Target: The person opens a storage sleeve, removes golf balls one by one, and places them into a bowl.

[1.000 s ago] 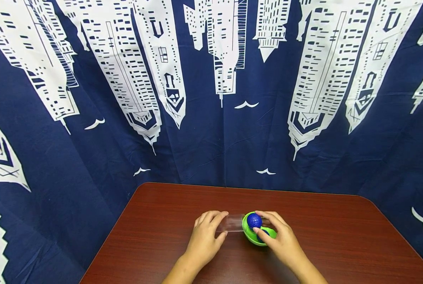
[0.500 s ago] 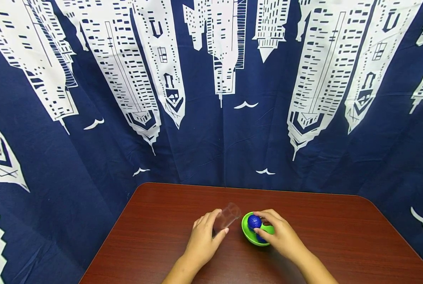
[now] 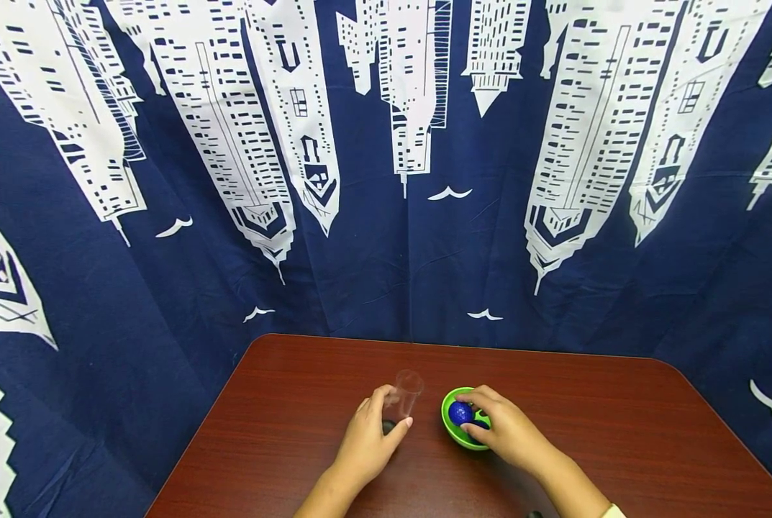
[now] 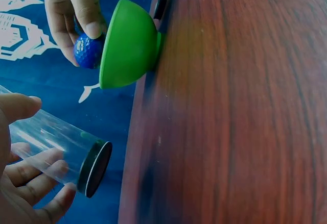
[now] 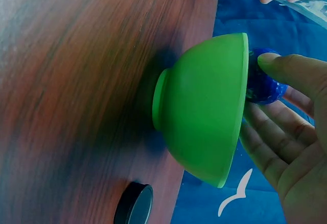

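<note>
In the head view my left hand (image 3: 368, 440) grips a clear plastic tube (image 3: 409, 394), which stands nearly upright with its open mouth at the top. A black cap (image 4: 95, 169) closes its lower end in the left wrist view. With thumb and fingers, my right hand (image 3: 511, 437) pinches a blue golf ball (image 3: 460, 413) at the rim of a green bowl (image 5: 204, 101). Another blue ball (image 3: 480, 426) lies inside the bowl, partly covered by the right hand. The bowl sits upright on the table, to the right of the tube.
The reddish-brown wooden table (image 3: 308, 388) spreads around both hands. A loose black cap (image 5: 134, 204) lies on it near the bowl, on the person's side. Behind the table hangs a navy cloth (image 3: 373, 280) printed with white buildings and birds.
The tube has swung from lying sideways with its mouth at the bowl to nearly upright, away from the bowl. The right hand and its golf ball have shifted slightly left and lower.
</note>
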Action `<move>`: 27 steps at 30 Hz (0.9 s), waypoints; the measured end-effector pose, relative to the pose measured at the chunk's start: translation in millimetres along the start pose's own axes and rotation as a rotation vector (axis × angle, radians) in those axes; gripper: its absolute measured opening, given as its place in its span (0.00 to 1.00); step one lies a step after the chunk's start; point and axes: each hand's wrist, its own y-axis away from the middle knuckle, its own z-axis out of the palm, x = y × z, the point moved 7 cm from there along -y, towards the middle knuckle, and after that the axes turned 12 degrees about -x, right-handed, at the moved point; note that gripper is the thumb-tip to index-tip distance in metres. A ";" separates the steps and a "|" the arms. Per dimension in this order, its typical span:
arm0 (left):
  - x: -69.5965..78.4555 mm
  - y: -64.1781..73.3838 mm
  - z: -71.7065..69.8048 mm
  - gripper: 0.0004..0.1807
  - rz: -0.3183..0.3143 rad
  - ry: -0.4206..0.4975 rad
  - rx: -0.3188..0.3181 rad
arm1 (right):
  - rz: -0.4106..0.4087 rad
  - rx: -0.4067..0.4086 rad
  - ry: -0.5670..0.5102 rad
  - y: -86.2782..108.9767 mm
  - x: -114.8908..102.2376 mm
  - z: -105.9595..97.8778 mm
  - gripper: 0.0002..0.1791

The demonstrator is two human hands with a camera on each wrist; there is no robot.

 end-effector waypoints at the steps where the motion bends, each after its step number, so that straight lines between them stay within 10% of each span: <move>1: -1.9 -0.4 0.7 0.31 -0.010 0.012 -0.007 | 0.007 -0.013 0.005 -0.5 0.8 0.6 0.22; 27: -26.1 -3.2 14.4 0.27 -0.079 0.123 -0.104 | 0.032 -0.188 0.134 -5.6 -0.8 8.8 0.21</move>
